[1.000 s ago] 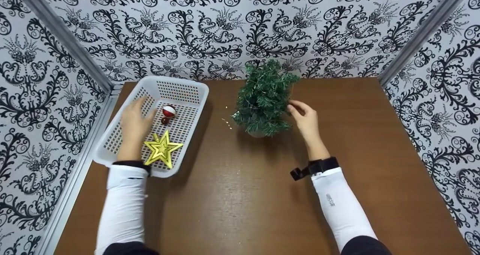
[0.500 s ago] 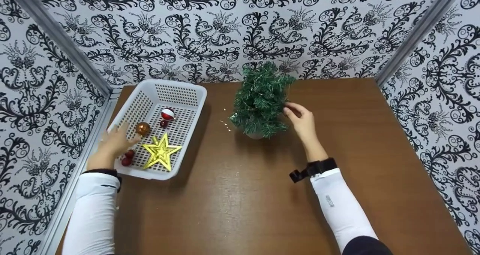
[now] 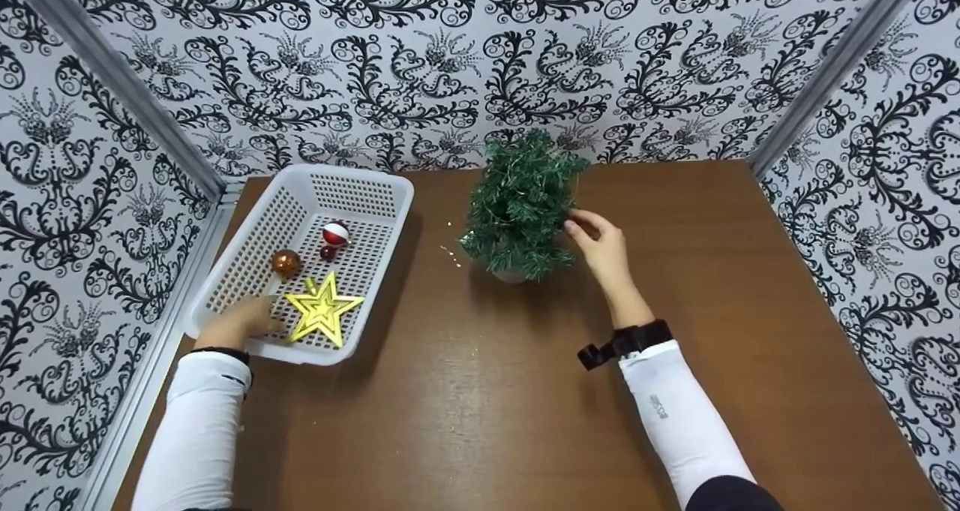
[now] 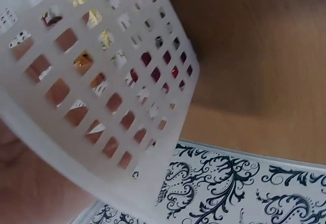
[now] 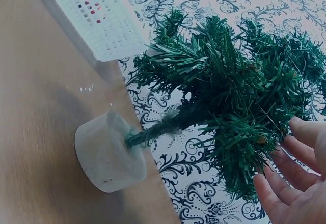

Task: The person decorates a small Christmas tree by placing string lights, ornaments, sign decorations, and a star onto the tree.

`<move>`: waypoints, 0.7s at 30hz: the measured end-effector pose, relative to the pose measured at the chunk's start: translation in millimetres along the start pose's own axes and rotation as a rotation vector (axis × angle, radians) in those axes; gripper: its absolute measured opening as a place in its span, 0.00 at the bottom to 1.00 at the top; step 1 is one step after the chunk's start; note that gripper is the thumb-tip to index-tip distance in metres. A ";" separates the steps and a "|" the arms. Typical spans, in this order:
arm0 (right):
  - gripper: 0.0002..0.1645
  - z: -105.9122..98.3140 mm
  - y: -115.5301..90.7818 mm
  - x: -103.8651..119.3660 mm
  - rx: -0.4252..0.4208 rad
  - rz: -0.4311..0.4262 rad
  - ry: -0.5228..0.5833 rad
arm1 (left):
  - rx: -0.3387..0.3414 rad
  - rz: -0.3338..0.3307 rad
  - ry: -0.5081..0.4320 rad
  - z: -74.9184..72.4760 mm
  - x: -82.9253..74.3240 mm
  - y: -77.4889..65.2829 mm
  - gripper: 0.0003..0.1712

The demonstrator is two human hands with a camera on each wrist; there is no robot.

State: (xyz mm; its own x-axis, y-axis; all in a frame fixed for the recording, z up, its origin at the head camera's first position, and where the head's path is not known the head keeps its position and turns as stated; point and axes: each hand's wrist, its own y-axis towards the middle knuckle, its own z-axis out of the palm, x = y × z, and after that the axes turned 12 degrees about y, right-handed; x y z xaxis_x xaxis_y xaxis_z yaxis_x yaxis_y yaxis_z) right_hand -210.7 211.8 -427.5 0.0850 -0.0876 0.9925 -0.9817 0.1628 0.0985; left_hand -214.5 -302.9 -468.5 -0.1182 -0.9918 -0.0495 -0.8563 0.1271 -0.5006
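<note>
White plastic basket (image 3: 380, 271), walls full of small holes, on the brown worktop (image 3: 465, 391). In the basket's near left corner: left hand (image 3: 238, 320), reaching in over the rim. State of its fingers: cannot tell (tips low inside, partly hidden). Just right of that hand, on the basket floor: gold star (image 3: 322, 310). Left of the basket's middle: shiny orange ball (image 3: 286, 263). Farther back in the basket: red-and-white ball (image 3: 335, 232), just beside a small dark red ball (image 3: 328, 253). Through the basket's holes, from the left wrist: patches of skin, red, orange and gold.

Well to the right of the basket: small green tree (image 3: 521, 203), upright on a round white base (image 5: 109, 155). On the tree's side away from the basket: right hand (image 3: 606, 252), fingers apart and loosely bent, touching the outer branches (clearest from the right wrist). Between basket and tree: a few pale bits (image 3: 451, 254) on the worktop. Behind the basket: wallpaper (image 3: 390, 68), black scrolls on white.
</note>
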 end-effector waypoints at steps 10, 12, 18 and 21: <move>0.22 -3.6 10.4 -15.4 0.009 0.029 -0.012 | 0.063 -0.084 0.048 0.4 -6.1 -2.0 0.39; 0.22 -4.9 14.6 -23.4 0.010 0.017 -0.009 | 0.063 -0.105 0.050 1.0 -7.3 -1.8 0.38; 0.21 -5.3 18.1 -34.9 0.007 -0.029 -0.015 | 0.021 -0.113 0.028 8.0 -4.8 2.8 0.28; 0.21 -5.2 18.4 -34.8 0.001 -0.030 -0.024 | -0.011 -0.109 0.008 9.3 -4.9 2.4 0.25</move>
State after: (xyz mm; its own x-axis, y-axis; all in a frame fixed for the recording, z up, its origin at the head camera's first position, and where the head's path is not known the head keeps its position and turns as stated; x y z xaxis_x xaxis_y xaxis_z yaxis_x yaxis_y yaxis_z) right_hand -230.8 223.0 -459.8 0.1103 -0.1157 0.9871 -0.9789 0.1590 0.1280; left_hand -211.3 -297.9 -477.5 -0.0278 -0.9995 0.0117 -0.8696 0.0184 -0.4934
